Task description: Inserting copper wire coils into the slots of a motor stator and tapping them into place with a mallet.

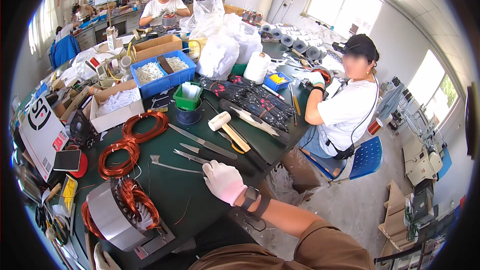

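just below centre, the gloved right hand (223, 182) has fingers curled at the end of a thin metal tool (176, 166), grip unclear. at the lower left, the left hand (105, 260), fingers impossible to tell, is beside a copper-wound metal cylinder (107, 215).

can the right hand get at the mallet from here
Probably yes: the mallet lies uncovered just beyond the right hand, with only low-lying tools between, though the hand is at the end of a thin blade.
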